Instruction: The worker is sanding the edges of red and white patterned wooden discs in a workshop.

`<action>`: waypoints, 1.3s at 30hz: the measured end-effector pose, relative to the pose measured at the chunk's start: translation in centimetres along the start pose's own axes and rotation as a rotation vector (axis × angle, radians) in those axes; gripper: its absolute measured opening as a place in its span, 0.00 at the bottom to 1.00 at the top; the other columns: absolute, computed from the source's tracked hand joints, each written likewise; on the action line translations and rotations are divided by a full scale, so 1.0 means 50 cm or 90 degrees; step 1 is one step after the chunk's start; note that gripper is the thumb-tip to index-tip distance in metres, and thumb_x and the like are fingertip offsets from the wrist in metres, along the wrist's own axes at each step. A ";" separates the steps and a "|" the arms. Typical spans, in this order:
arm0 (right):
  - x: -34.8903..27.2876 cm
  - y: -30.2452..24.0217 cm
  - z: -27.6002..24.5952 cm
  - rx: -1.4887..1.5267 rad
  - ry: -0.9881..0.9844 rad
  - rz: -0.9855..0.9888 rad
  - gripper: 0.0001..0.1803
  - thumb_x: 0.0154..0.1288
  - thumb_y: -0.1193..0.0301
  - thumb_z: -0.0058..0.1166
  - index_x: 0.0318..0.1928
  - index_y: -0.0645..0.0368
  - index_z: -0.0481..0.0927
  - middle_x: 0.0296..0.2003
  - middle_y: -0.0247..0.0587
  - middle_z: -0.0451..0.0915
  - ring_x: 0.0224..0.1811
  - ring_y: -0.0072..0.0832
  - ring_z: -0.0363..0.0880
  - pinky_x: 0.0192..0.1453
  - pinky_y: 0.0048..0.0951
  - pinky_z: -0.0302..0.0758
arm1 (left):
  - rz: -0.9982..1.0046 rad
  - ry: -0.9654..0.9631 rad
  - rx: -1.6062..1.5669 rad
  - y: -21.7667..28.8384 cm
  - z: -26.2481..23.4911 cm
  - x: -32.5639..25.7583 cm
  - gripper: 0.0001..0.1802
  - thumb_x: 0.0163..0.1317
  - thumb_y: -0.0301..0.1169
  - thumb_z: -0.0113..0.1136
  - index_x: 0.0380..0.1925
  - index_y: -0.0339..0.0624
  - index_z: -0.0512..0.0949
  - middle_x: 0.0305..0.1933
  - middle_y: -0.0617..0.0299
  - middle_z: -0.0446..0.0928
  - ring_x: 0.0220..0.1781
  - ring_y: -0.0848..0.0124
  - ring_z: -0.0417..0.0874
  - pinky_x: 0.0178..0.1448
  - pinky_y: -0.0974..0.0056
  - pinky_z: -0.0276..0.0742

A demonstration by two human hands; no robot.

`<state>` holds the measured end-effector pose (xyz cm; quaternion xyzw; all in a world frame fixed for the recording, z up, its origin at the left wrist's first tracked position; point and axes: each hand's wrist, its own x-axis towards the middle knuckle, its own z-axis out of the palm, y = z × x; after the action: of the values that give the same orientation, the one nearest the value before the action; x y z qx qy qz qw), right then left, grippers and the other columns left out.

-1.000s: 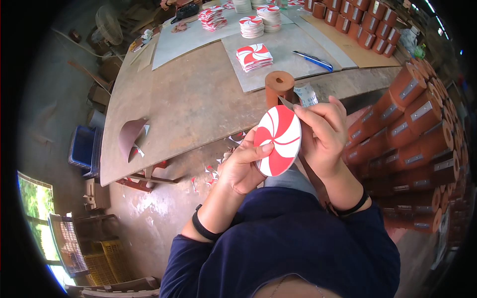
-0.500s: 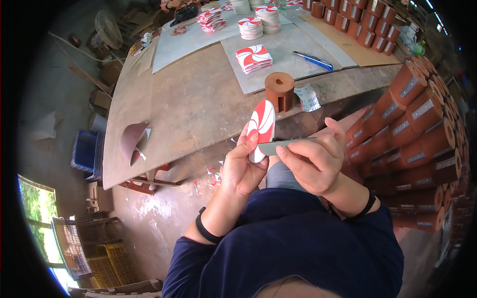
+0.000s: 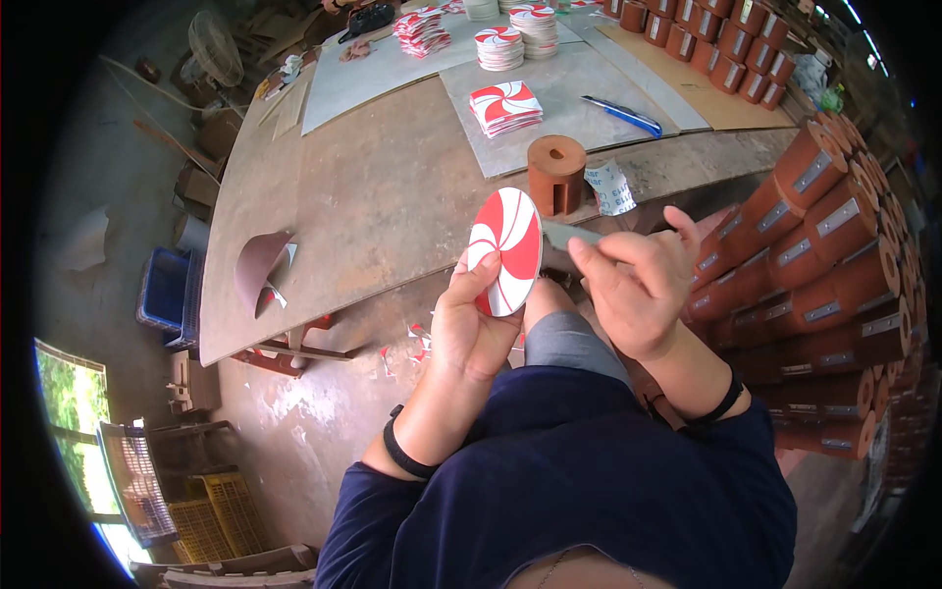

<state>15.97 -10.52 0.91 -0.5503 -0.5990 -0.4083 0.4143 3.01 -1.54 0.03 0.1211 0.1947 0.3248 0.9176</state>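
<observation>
Red-and-white swirl disc [image 3: 505, 250]: above my lap, off the bench [image 3: 392, 196], left hand [image 3: 471, 329] fingers pinching its lower edge. Turned nearly face-on since a moment ago. Right hand [image 3: 638, 290] fingers grip grey blade [image 3: 569, 234] at its rim; trimming continues.

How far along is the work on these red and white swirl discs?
Done: stacks of round discs sit at the table's far end. In hand: the left hand holds one disc on edge while the right hand puts a grey tool to its rim. Left: a pile of square swirl pieces looks untrimmed.
</observation>
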 end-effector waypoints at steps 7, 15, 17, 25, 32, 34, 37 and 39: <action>-0.013 -0.015 0.007 0.020 0.012 -0.022 0.11 0.39 0.74 0.55 0.29 0.49 0.81 0.23 0.22 0.67 0.20 0.19 0.60 0.55 0.36 0.57 | -0.015 0.000 -0.025 0.002 -0.011 0.000 0.16 0.58 0.23 0.44 0.47 0.35 0.64 0.47 0.55 0.71 0.48 0.67 0.74 0.52 0.62 0.70; -0.011 -0.022 0.013 0.033 0.015 -0.022 0.11 0.38 0.74 0.56 0.28 0.49 0.81 0.23 0.21 0.67 0.20 0.18 0.60 0.56 0.38 0.57 | -0.011 -0.026 -0.042 -0.001 -0.022 0.002 0.15 0.58 0.23 0.43 0.47 0.35 0.64 0.46 0.56 0.71 0.47 0.68 0.74 0.52 0.63 0.70; -0.011 -0.020 0.013 0.032 0.020 -0.021 0.11 0.38 0.74 0.56 0.28 0.49 0.81 0.23 0.21 0.67 0.20 0.18 0.60 0.56 0.38 0.57 | -0.017 -0.047 -0.051 -0.002 -0.023 0.002 0.15 0.59 0.23 0.43 0.47 0.36 0.63 0.46 0.56 0.71 0.47 0.68 0.74 0.52 0.64 0.70; -0.006 -0.020 -0.002 0.024 0.017 -0.029 0.09 0.40 0.71 0.55 0.28 0.49 0.81 0.23 0.21 0.67 0.20 0.18 0.60 0.57 0.38 0.56 | -0.038 -0.066 -0.072 0.000 -0.029 0.004 0.15 0.58 0.23 0.44 0.47 0.35 0.63 0.46 0.56 0.71 0.47 0.68 0.74 0.52 0.65 0.71; -0.009 -0.023 0.004 0.031 0.020 -0.021 0.10 0.39 0.70 0.55 0.28 0.49 0.81 0.22 0.21 0.67 0.20 0.17 0.60 0.57 0.38 0.56 | -0.037 -0.069 -0.058 -0.003 -0.024 0.001 0.14 0.58 0.23 0.44 0.46 0.36 0.64 0.46 0.56 0.71 0.47 0.68 0.74 0.51 0.66 0.71; -0.008 -0.023 0.005 0.040 0.024 -0.020 0.10 0.39 0.70 0.55 0.28 0.49 0.81 0.22 0.21 0.67 0.20 0.17 0.60 0.57 0.37 0.57 | -0.037 -0.068 -0.070 -0.004 -0.025 0.000 0.14 0.58 0.23 0.45 0.46 0.36 0.64 0.46 0.56 0.72 0.47 0.68 0.74 0.51 0.65 0.72; -0.009 -0.021 0.007 0.037 0.017 -0.024 0.10 0.39 0.71 0.55 0.28 0.49 0.81 0.22 0.21 0.67 0.20 0.17 0.60 0.56 0.37 0.57 | -0.019 -0.052 -0.049 -0.004 -0.019 -0.005 0.15 0.58 0.24 0.45 0.47 0.36 0.64 0.46 0.56 0.71 0.47 0.68 0.74 0.51 0.65 0.72; -0.007 -0.022 0.007 0.039 0.015 -0.024 0.10 0.39 0.71 0.55 0.28 0.49 0.81 0.22 0.21 0.67 0.19 0.17 0.60 0.56 0.37 0.57 | -0.027 -0.078 -0.059 -0.001 -0.027 -0.003 0.15 0.58 0.24 0.45 0.47 0.36 0.63 0.46 0.56 0.71 0.47 0.68 0.74 0.51 0.64 0.71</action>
<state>14.88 -10.38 0.44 -0.5212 -0.6168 -0.4037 0.4301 2.35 -1.53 -1.18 0.0944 0.1254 0.3058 0.9391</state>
